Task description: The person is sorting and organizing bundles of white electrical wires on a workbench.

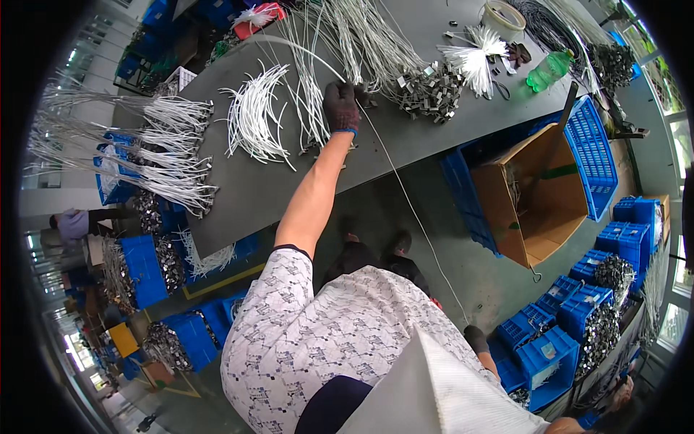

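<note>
My left hand, in a dark knit glove, is closed over the grey worktable. A thick white tube arcs into it from the far left. From the same hand a thin pale wire runs down past the table edge to my right hand. That hand, also gloved, is low at my right side with the wire's end at its fingers, which show only partly. Beside my left hand lie long white wires with a heap of metal connectors. A fan of short white tubes lies to its left.
Bundled white wires hang over the left table edge. Right of the table stands an open cardboard box in blue crates. A green bottle and a tub stand far right. More blue crates line the right; another person is far left.
</note>
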Tool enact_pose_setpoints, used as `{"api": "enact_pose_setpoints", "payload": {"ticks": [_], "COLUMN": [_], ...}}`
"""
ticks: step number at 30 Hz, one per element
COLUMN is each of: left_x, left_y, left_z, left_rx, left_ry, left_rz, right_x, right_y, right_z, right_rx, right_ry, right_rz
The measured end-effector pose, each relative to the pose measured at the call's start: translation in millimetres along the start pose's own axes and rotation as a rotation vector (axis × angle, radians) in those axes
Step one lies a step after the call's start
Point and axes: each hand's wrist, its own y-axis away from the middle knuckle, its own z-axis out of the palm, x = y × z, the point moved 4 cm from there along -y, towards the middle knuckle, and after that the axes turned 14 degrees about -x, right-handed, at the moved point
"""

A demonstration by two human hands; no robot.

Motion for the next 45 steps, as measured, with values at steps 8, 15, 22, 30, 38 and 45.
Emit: {"api": "enact_pose_setpoints", "payload": {"ticks": [8, 15, 22, 30, 38, 45], "left_x": [-32, -112, -64, -41, -15, -82], "left_y": [-13, 6, 43, 12, -3, 124], "left_z": [-48, -99, -66, -77, -72, -33], "left_rx": [0.195, 0.282, 0.397, 0.517, -0.148, -0.735], "left_ry": [-0.299, -0.099, -0.299, -0.209, -0.047, 0.319], "left_rz": [0.013, -0.164, -0.204, -0.086, -0.387, -0.772], "right_x": [-57, -58, 0, -46, -137, -352], "right_y": [-35, -23, -47, -4, -7, -63], "right_z": [-26, -43, -20, -52, -58, -211], "right_rx": [0.022, 0.118, -0.036, 0.054, 0.085, 0.612], "right_ry": [-0.032, -0.009, 0.214, 0.053, -0.114, -0.281], "right_rz": [-0.02, -0.095, -0.119, 0.012, 0.046, -0.524]}}
